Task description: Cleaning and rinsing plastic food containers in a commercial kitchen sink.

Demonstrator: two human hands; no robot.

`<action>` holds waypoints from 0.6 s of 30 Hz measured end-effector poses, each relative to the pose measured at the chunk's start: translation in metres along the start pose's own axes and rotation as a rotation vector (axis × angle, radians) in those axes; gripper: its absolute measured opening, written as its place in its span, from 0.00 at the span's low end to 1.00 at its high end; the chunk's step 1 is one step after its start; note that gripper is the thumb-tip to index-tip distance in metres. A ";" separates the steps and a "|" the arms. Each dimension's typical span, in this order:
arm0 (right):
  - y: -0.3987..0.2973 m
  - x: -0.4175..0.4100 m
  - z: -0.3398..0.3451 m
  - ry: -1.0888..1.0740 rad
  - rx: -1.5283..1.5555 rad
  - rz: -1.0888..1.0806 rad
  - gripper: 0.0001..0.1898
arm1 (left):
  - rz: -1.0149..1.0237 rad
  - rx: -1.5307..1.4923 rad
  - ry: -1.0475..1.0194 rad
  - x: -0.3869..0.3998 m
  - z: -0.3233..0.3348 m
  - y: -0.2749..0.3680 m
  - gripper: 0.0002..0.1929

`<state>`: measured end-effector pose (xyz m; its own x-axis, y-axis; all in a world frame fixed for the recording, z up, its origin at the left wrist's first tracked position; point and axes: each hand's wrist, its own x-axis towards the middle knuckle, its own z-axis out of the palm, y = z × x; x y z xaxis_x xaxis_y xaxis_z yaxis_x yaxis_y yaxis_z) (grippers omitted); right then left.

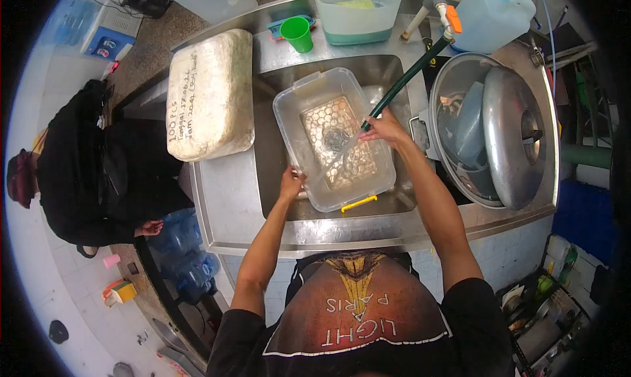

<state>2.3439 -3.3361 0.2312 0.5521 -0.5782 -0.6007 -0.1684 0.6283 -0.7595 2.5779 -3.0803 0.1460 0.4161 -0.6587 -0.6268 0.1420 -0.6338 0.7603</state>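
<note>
A clear plastic storage box [340,199] sits tilted in the stainless steel sink [273,189], with a yellow latch handle [359,204] on its near edge. My left hand [293,183] grips the box's left rim. In my right hand [385,130] is the end of a dark green hose [409,76], and water runs from it into the box. Through the water a honeycomb-like pattern shows on the box's bottom; whether it belongs to the box or to something under it, I cannot tell.
Left of the sink stands a large whitish block [212,96] bearing handwriting. A green cup [297,34], a translucent tub [356,12] and a water jug [493,17] line the back. At right, a big metal pot [436,130] holds its leaning lid [515,145]. A person in black [93,170] is at far left.
</note>
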 end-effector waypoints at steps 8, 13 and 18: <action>-0.009 -0.028 -0.007 0.006 -0.157 0.079 0.27 | -0.109 -0.029 -0.225 -0.044 0.007 0.006 0.14; -0.001 -0.031 -0.003 0.139 -0.268 0.068 0.28 | 0.001 -0.091 -0.115 -0.060 0.012 0.020 0.13; 0.009 -0.024 -0.019 0.185 -0.379 0.013 0.26 | 0.197 0.045 -0.130 -0.074 0.030 0.085 0.11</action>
<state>2.3139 -3.3268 0.2341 0.3974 -0.6772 -0.6192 -0.4820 0.4202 -0.7689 2.5318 -3.0978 0.2520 0.3118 -0.8162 -0.4864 0.0279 -0.5038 0.8634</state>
